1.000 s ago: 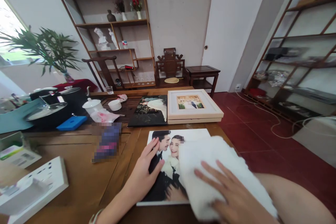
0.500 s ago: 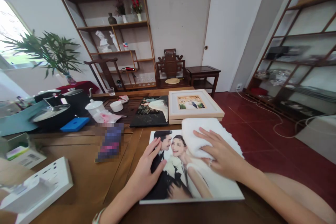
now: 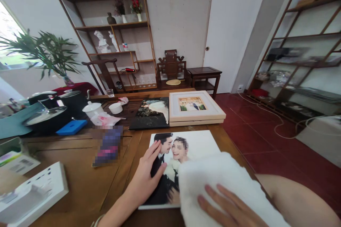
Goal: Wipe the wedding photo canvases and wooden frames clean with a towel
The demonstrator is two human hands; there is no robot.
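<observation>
A photo panel of a couple lies flat at the front of the wooden table. On its left part rests my left hand, fingers stretched out and touching the surface. My right hand presses a white cloth onto the panel's lower right, its fingers on top and the cloth held under it. This cloth covers the panel's lower right corner and reaches past its near edge. My right thumb is hidden.
Beyond the panel lie a dark photo panel and a pale framed picture. To the left are a blue box, a white teapot, a dark lidded pan and a white moulded tray. Red floor borders the table's right edge.
My right hand has drawn the white cloth down from the panel's upper right to its lower right, uncovering the top corner. My left hand stays on the panel.
</observation>
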